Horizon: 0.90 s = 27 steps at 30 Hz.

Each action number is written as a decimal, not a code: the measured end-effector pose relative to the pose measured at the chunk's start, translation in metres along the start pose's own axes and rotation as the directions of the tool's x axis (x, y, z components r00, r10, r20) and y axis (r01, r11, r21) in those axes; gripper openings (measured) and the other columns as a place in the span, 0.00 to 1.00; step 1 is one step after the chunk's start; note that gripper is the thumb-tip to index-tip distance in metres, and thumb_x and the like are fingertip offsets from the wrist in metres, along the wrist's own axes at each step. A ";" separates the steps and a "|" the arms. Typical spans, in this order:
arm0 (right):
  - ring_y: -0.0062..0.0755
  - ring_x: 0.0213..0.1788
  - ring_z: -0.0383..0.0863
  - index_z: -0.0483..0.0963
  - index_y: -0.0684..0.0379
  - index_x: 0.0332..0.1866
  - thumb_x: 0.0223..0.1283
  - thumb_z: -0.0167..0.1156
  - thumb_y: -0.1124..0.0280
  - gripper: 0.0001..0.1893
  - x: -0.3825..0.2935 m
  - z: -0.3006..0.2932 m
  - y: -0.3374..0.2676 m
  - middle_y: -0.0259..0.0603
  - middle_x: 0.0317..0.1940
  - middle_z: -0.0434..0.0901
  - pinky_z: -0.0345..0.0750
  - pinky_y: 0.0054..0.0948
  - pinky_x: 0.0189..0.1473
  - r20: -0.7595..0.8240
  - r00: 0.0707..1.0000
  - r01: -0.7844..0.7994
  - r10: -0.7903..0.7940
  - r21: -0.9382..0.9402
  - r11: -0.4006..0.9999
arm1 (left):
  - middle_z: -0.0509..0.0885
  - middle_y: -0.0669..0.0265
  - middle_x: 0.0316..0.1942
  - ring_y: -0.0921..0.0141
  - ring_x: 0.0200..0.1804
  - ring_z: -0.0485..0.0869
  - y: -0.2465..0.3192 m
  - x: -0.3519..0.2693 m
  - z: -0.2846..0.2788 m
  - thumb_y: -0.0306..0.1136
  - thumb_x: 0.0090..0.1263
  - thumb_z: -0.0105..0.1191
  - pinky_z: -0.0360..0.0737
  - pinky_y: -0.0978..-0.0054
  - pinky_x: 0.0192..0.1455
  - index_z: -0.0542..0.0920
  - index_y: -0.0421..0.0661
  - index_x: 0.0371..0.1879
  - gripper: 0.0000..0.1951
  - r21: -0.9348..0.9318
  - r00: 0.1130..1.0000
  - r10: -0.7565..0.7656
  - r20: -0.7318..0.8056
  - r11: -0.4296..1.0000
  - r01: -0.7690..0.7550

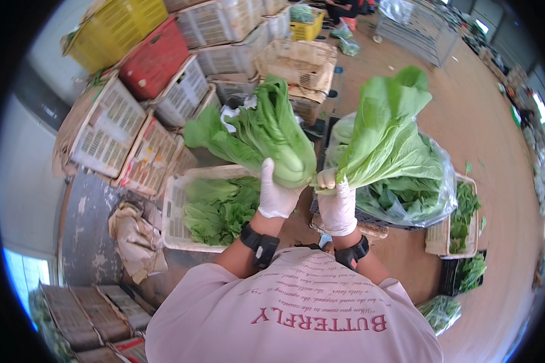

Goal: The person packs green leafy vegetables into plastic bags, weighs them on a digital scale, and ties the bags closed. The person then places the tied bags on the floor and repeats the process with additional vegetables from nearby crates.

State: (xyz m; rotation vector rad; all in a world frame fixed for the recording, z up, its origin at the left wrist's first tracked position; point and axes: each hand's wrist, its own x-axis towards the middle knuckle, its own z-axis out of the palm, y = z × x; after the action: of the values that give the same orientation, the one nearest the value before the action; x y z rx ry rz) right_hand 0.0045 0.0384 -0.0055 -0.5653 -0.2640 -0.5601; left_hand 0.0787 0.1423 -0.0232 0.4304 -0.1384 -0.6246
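My left hand [278, 193], in a white glove, grips the pale base of a head of leafy mustard greens [277, 136], its leaves pointing up and to the left. Gloved as well, my right hand [337, 199] is closed on the stalk ends of large loose green leaves [386, 131], fanned out to the upper right. The two hands are close together above the floor. Below and to the left of them lies a white plastic crate [175, 213] of leafy greens. Behind the leaves on the right, a clear plastic bag [447, 199] of greens stands in a dark crate.
Stacked white, red [154, 61] and yellow crates [118, 34] line the left. An open cardboard-lined crate [299, 59] stands ahead. Crumpled sacking [136, 240] lies at left. At right are a crate of greens [436, 236] and a bagged bundle [440, 313]. A wire cage cart [418, 36] and a seated person are farther off.
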 end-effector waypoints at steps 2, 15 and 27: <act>0.22 0.41 0.75 0.68 0.58 0.58 0.66 0.61 0.62 0.20 -0.007 0.003 -0.022 0.32 0.41 0.77 0.73 0.26 0.43 -0.144 0.987 -0.094 0.076 -0.124 0.988 | 0.72 0.63 0.66 0.59 0.65 0.72 -0.009 -0.004 0.011 0.64 0.65 0.50 0.68 0.51 0.67 0.67 0.53 0.66 0.36 -0.084 0.996 -0.091 -0.016 0.992 0.090; 0.24 0.35 0.75 0.76 0.64 0.43 0.65 0.57 0.73 0.06 -0.067 -0.222 -0.509 0.34 0.34 0.80 0.74 0.26 0.38 -0.044 0.659 -0.225 -0.751 -0.964 -0.141 | 0.60 0.61 0.74 0.53 0.75 0.57 0.002 0.014 0.003 0.58 0.60 0.61 0.60 0.46 0.72 0.57 0.52 0.74 0.45 0.032 0.995 0.093 -0.024 0.995 -0.093; 0.36 0.49 0.76 0.75 0.69 0.48 0.65 0.56 0.69 0.14 -0.173 -0.395 -0.447 0.45 0.43 0.79 0.70 0.33 0.58 -0.548 0.418 -0.674 -0.725 -0.722 0.157 | 0.77 0.60 0.56 0.64 0.55 0.77 -0.083 0.072 0.089 0.29 0.54 0.63 0.75 0.65 0.57 0.70 0.41 0.60 0.31 0.955 0.972 -0.109 0.206 0.239 -0.175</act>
State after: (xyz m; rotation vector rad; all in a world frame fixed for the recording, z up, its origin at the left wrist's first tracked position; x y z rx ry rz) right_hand -0.3577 -0.4271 -0.2013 -1.5114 1.5189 -1.0204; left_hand 0.0697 0.0089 0.0215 1.6240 -0.8183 -0.4657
